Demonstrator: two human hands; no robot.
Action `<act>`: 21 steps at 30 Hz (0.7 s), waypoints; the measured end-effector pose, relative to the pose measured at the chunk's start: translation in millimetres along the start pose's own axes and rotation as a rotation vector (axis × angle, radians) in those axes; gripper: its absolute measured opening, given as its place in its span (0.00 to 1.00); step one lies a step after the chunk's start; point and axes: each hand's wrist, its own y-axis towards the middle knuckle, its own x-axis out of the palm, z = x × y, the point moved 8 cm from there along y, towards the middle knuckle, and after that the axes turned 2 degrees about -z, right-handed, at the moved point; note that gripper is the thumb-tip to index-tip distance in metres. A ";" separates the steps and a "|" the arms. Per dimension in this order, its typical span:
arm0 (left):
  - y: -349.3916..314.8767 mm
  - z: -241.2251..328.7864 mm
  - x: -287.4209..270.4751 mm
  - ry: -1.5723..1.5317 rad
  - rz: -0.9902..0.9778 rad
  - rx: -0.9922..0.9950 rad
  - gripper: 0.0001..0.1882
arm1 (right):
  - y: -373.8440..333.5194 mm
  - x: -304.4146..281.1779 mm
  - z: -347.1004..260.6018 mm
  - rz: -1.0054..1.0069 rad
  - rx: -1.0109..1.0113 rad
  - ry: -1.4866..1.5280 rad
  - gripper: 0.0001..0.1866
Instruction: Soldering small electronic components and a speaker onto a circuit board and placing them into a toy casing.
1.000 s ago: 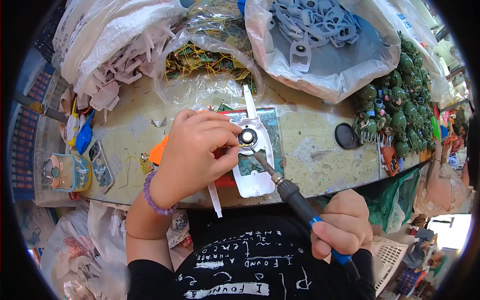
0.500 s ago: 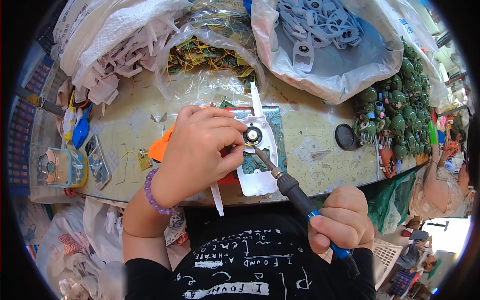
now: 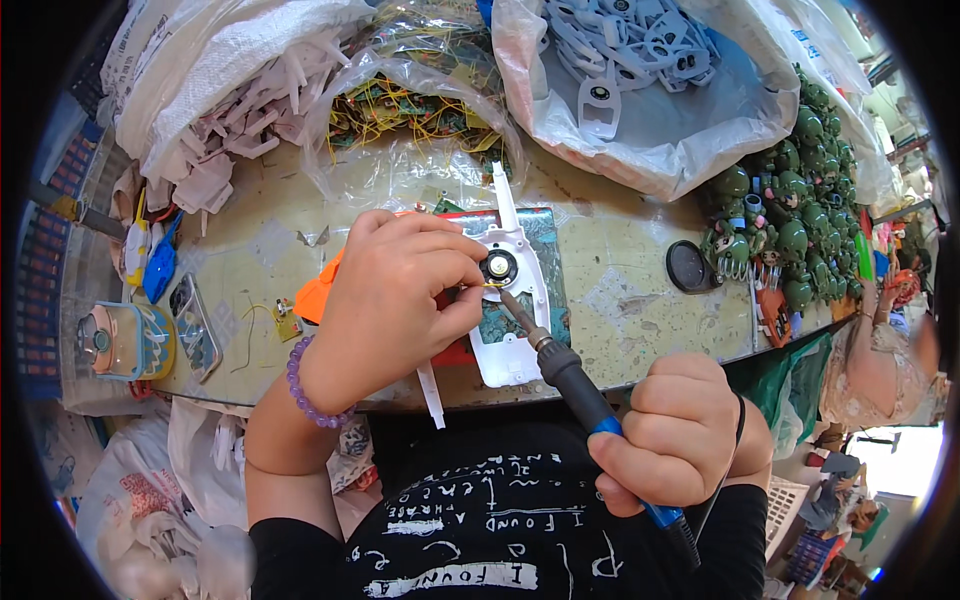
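Where the white plastic housing (image 3: 510, 300) lies flat on the green mat (image 3: 545, 265) near the front edge of the workbench (image 3: 620, 290), a small round speaker (image 3: 498, 268) sits in its upper part. The tip of the soldering iron (image 3: 570, 375) reaches in just below that speaker, touching or almost touching a thin yellow wire (image 3: 480, 288) there (the contact itself is too small to make out). The left hand (image 3: 395, 300) is curled over the housing's left side, its fingertips pinched together on the wire beside the speaker. The right hand (image 3: 680, 435) is closed in a fist around the iron's black and blue handle, down by the person's chest, with the barrel slanting up and to the left.

An orange plastic part (image 3: 318, 292) peeks out from under the left hand. Farther back on the bench stand a clear bag of wired circuit boards (image 3: 410, 110), a bag of white plastic pieces (image 3: 250, 120) to its left, and a bag of grey-blue housings (image 3: 630, 60) to its right. A heap of green toy figures (image 3: 790, 220) crowds the right end, with a black round cap (image 3: 688, 266) just beside it.
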 end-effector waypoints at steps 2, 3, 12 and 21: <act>0.0 0.2 0.0 0.001 0.003 0.002 0.02 | 1.9 -0.5 1.0 -0.008 -0.005 0.008 0.09; -0.1 0.2 -0.2 0.001 0.005 0.002 0.02 | 2.7 0.0 0.9 -0.017 -0.010 0.018 0.08; -0.6 1.7 0.2 0.005 -0.014 -0.002 0.02 | -11.1 -1.9 -0.6 0.082 -0.009 0.002 0.07; -1.4 1.3 3.2 0.011 -0.006 -0.007 0.02 | -59.5 -12.4 -19.2 0.289 0.035 -0.166 0.10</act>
